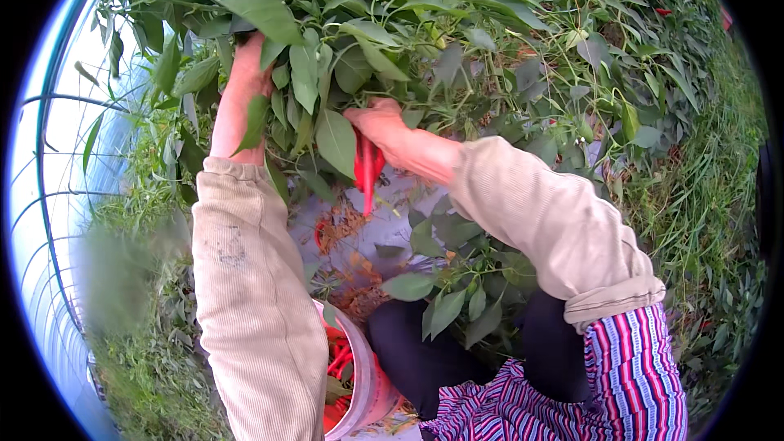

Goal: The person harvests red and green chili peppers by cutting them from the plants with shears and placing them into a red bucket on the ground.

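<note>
My left hand [251, 59] reaches up into the leaves of a pepper plant [306, 65]; foliage covers its fingers. To its right and a little nearer, my right hand [380, 124] is closed at the plant's lower edge, its fingertips partly out of sight. Long red chili peppers [368, 175] hang down from under its palm, held in the hand. Below my left forearm stands a pinkish-white bucket [371, 376], with red chili peppers [340, 357] and some green leaves in it. My left sleeve hides part of the bucket.
Dense pepper plants [523, 57] spread across the back and right, with grass [686, 196] along the right side. Low leafy stems [465, 302] rise in front of my knees. Pale ground sheeting [400, 233] carries dry litter. A curved greenhouse frame [45, 147] with clear film borders the left.
</note>
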`<state>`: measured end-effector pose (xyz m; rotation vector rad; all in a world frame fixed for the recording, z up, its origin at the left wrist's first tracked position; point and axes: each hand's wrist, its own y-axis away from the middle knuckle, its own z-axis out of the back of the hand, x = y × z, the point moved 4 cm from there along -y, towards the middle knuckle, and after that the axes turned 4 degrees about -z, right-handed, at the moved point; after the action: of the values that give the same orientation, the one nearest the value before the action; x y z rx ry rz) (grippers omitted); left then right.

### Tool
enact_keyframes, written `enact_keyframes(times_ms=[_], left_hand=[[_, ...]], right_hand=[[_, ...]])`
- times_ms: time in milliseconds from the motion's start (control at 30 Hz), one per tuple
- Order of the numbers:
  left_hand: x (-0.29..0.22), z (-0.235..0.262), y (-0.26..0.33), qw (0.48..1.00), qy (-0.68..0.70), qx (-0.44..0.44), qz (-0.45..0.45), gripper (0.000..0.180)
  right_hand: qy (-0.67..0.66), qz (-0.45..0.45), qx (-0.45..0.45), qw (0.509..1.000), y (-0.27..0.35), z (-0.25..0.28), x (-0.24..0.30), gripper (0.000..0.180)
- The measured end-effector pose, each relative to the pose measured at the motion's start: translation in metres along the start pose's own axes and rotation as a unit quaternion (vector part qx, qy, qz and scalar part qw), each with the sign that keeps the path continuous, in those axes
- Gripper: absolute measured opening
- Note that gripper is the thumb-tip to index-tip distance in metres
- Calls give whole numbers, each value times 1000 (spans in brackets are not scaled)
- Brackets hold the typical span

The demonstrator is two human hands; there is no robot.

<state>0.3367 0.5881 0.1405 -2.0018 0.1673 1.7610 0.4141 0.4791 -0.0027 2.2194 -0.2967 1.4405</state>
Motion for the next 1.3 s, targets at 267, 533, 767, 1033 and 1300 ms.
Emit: enact_keyframes(times_ms=[267,533,767,1033,1300], left_hand=[[12,31,-17,995,-74,68,-29,48],[15,33,-9,997,-61,55,-4,46],[26,30,2,997,-48,53,24,44],[26,49,30,969,-195,-10,150,42],[15,5,40,801,-473,158,-331,19]], right_hand=[[-169,-89,114,975,-13,-4,5,25],[-206,-145,313,916,-1,20,31,11],[-260,-136,272,917,-16,-7,30,24],[-83,-168,332,924,18,37,29,22],[40,-139,287,947,78,71,44,28]])
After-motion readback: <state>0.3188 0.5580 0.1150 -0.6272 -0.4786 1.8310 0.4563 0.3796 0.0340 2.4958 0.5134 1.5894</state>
